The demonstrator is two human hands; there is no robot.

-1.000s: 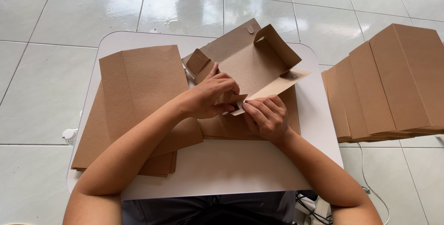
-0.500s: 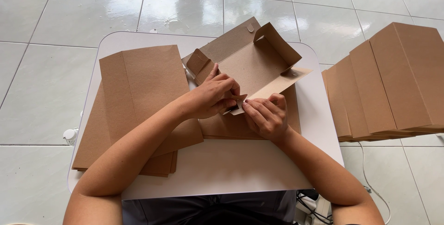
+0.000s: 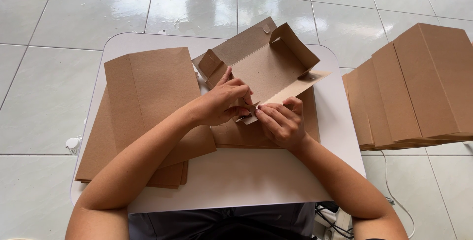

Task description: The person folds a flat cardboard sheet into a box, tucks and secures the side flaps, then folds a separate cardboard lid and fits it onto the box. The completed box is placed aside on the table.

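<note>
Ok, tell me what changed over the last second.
Almost nothing. Both the left hand and the right hand still pinch the near corner of the half-folded cardboard box, fingers barely shifting. The flat cardboard stack, the table and the folded boxes stayed put.

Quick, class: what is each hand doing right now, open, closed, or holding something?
Left hand: closed, pinching the near corner of the half-folded cardboard box.
Right hand: closed on the same corner flap.
</note>
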